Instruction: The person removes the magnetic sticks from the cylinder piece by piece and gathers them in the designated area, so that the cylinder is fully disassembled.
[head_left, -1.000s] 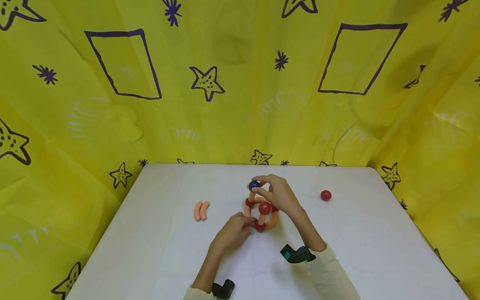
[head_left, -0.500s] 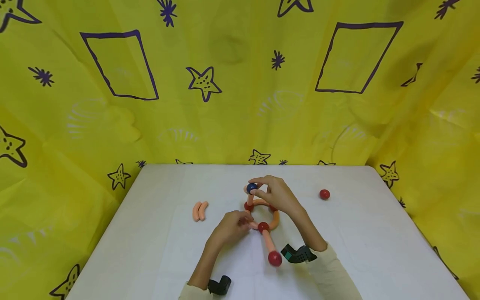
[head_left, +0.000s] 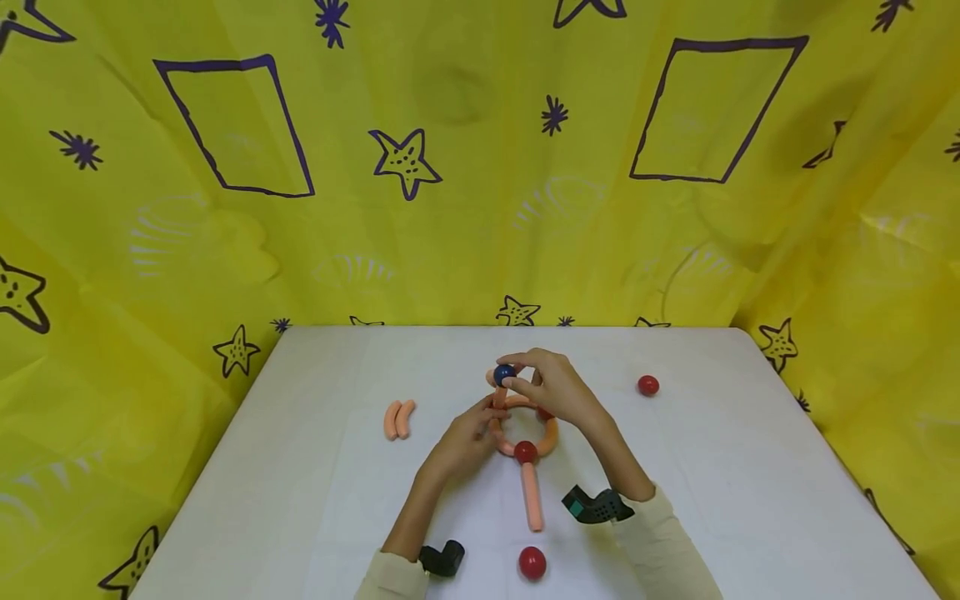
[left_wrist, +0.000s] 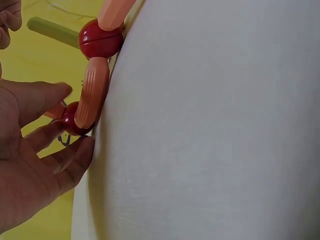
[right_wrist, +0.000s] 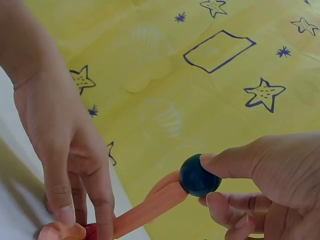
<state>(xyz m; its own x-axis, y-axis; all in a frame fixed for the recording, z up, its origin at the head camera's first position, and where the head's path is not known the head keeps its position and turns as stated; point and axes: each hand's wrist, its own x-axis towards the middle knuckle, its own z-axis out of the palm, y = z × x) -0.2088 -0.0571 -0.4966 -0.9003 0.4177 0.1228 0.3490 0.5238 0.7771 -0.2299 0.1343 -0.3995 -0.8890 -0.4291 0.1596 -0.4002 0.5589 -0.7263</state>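
Note:
A ring of curved orange sticks [head_left: 553, 439] and red balls lies mid-table in the head view. My right hand [head_left: 557, 387] pinches a dark blue ball [right_wrist: 196, 176] between thumb and fingers, on top of a raised orange stick [right_wrist: 150, 209]. Low at that stick's foot, my left hand [head_left: 467, 437] grips a red ball [left_wrist: 71, 120] of the ring, its thumb and fingers on either side. From the ring's front red ball [head_left: 526, 452] a straight orange stick [head_left: 532, 498] points toward me along the table. A loose red ball [head_left: 532, 563] sits just beyond its near end, apart from it.
Two curved orange sticks [head_left: 397, 420] lie side by side on the left of the white table [head_left: 330, 500]. Another red ball [head_left: 648, 385] rests at the back right. Yellow patterned sheeting [head_left: 480, 233] surrounds the table's back and sides.
The front stick tipped over toward me, and its end ball came off and rolled nearer. My left hand moved from the ring's front to its back-left ball. The right hand stays at the blue ball.

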